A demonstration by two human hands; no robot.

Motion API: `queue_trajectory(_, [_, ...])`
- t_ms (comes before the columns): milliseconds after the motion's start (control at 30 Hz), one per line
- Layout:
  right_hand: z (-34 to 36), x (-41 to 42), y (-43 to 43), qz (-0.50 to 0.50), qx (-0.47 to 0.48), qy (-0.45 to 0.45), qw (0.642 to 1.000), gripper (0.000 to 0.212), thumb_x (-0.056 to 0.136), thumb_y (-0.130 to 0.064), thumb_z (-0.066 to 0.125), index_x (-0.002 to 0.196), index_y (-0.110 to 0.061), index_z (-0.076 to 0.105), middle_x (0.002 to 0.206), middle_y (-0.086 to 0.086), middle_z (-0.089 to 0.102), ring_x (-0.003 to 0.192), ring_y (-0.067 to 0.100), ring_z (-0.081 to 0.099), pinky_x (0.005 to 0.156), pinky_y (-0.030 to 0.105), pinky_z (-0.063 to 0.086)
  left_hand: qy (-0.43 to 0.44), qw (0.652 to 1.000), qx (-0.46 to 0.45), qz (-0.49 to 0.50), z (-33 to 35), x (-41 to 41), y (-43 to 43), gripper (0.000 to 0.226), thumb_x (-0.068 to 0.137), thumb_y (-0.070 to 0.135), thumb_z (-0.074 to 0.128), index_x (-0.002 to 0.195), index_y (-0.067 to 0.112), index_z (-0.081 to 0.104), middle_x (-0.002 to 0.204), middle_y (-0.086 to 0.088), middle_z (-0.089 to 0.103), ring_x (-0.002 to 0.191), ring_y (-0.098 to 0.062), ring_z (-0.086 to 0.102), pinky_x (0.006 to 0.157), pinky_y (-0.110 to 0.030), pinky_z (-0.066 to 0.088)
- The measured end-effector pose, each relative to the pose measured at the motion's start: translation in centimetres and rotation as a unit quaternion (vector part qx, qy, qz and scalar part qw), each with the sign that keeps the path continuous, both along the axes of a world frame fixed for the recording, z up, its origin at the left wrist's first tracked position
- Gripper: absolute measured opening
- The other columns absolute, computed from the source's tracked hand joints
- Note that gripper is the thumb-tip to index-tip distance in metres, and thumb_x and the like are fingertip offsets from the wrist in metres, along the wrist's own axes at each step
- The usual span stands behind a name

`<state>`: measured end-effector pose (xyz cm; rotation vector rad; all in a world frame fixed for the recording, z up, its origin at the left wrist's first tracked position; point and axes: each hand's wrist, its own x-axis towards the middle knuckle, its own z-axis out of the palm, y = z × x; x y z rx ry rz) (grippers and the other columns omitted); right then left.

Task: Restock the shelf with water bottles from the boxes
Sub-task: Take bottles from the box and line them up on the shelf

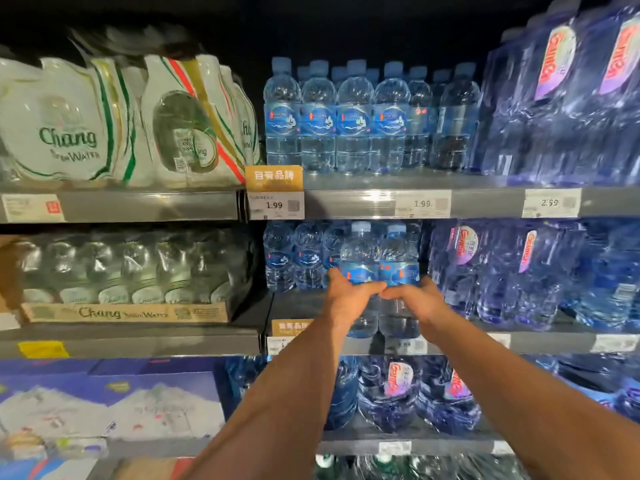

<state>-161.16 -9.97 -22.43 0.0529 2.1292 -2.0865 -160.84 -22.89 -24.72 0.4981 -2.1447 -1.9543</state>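
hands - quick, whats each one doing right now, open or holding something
Left hand: closed, gripping the left water bottle.
Right hand: closed, gripping the right water bottle beside it.

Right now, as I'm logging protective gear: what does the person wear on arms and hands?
Nothing visible: left hand and right hand are gloveless; left forearm and right forearm are bare to the frame's edge, no sleeve, watch or wristband showing. Rings cannot be told.

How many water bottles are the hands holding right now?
2. The left hand grips the left bottle and the right hand grips the right bottle, side by side at the front of the middle shelf. None look hidden.
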Motion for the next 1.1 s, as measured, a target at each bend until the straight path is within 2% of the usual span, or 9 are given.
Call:
queue_trajectory(100, [-1.0, -0.9, -0.4, -0.028, -0.014, -0.010, 0.999, 0.074, 0.073, 0.003, 0.074, 0.136, -0.004, 0.037, 0.118, 0.009, 0.053, 0.104, 0.026, 0.051, 0.085, 0.033, 0.037, 0.000, 1.000, -0.008, 0.003, -0.4, -1.4, 0.1, 0.068, 0.066, 0.017, 0.085, 0.116, 0.011, 0.040, 0.116, -0.008, 0.060, 0.103, -0.025, 0.060, 0.092, -0.035, 0.049])
queue_trajectory(233, [-1.8, -2.0, -0.6, -0.062, -0.021, -0.013, 0.998, 0.071, 0.064, 0.001, 0.078, 0.126, -0.006, 0.045, 0.118, 0.010, 0.061, 0.101, 0.026, 0.058, 0.087, 0.037, 0.045, -0.011, 1.000, -0.029, 0.001, -1.2, -2.8, 0.4, 0.070, 0.067, 0.024, 0.085, 0.119, 0.011, 0.040, 0.115, -0.007, 0.060, 0.103, -0.026, 0.060, 0.087, -0.032, 0.047])
queue_trajectory(333, [-2.2, -3.2, -0.4, -0.065, -0.034, 0.001, 0.997, 0.089, 0.050, -0.009, 0.083, 0.130, -0.005, 0.046, 0.119, 0.011, 0.062, 0.103, 0.028, 0.062, 0.085, 0.038, 0.049, 0.000, 1.000, -0.029, 0.005, -1.6, -3.7, 0.6, 0.071, 0.067, 0.026, 0.085, 0.120, 0.011, 0.040, 0.116, -0.006, 0.060, 0.103, -0.026, 0.060, 0.089, -0.034, 0.048])
queue_trajectory(467, [-1.4, -3.7, 0.0, -0.074, -0.040, 0.028, 0.996, 0.048, 0.070, 0.014, 0.069, 0.102, -0.013, 0.048, 0.092, 0.002, 0.063, 0.079, 0.015, 0.062, 0.061, 0.025, 0.045, 0.008, 1.000, -0.001, 0.001, -2.4, -4.5, 1.1, 0.075, 0.068, 0.030, 0.083, 0.127, 0.015, 0.040, 0.119, -0.004, 0.060, 0.109, -0.027, 0.058, 0.095, -0.038, 0.047])
queue_trajectory(667, [-4.0, -5.3, 0.1, -0.086, -0.056, 0.064, 0.993, 0.050, 0.070, 0.019, 0.067, 0.105, -0.011, 0.048, 0.087, 0.000, 0.064, 0.078, 0.018, 0.062, 0.065, 0.028, 0.049, 0.030, 1.000, 0.000, 0.009, -3.6, -5.5, 1.4, 0.066, 0.070, 0.028, 0.081, 0.125, 0.019, 0.045, 0.116, -0.003, 0.057, 0.100, -0.018, 0.048, 0.086, -0.030, 0.041])
queue_trajectory(767, [-5.5, -6.2, 0.2, -0.091, -0.059, 0.082, 0.991, 0.049, 0.069, 0.021, 0.067, 0.098, -0.014, 0.051, 0.086, 0.002, 0.068, 0.075, 0.019, 0.065, 0.069, 0.035, 0.053, 0.035, 0.999, 0.004, 0.005, -4.7, -5.6, 1.7, 0.076, 0.064, 0.030, 0.084, 0.128, 0.028, 0.043, 0.121, 0.000, 0.056, 0.110, -0.022, 0.054, 0.095, -0.034, 0.045])
queue_trajectory(867, [-7.0, -7.2, 0.6, -0.074, -0.061, 0.097, 0.991, 0.054, 0.069, 0.020, 0.069, 0.109, -0.012, 0.055, 0.098, 0.011, 0.070, 0.084, 0.025, 0.067, 0.078, 0.040, 0.053, 0.024, 0.999, -0.022, -0.008, -5.2, -6.1, 1.7, 0.082, 0.066, 0.034, 0.083, 0.136, 0.026, 0.040, 0.130, -0.005, 0.052, 0.120, -0.025, 0.052, 0.099, -0.034, 0.044])
queue_trajectory(1000, [-7.3, -7.7, 1.2, -0.043, -0.004, 0.096, 0.994, 0.056, 0.066, 0.025, 0.067, 0.111, -0.007, 0.054, 0.095, 0.008, 0.070, 0.085, 0.023, 0.068, 0.075, 0.031, 0.053, -0.006, 0.994, -0.110, -0.018, -6.2, -6.4, 1.4, 0.091, 0.068, 0.027, 0.082, 0.143, 0.019, 0.031, 0.137, -0.004, 0.042, 0.128, -0.024, 0.041, 0.105, -0.035, 0.038])
queue_trajectory(1100, [-6.7, -7.7, 1.0, -0.044, 0.048, 0.099, 0.993, 0.054, 0.065, 0.030, 0.062, 0.089, -0.017, 0.050, 0.083, 0.004, 0.064, 0.075, 0.017, 0.062, 0.061, 0.015, 0.049, -0.060, 0.979, -0.193, -0.020, -6.2, -6.5, 1.3, 0.089, 0.068, 0.021, 0.078, 0.140, 0.016, 0.025, 0.137, -0.004, 0.037, 0.129, -0.025, 0.035, 0.106, -0.038, 0.035])
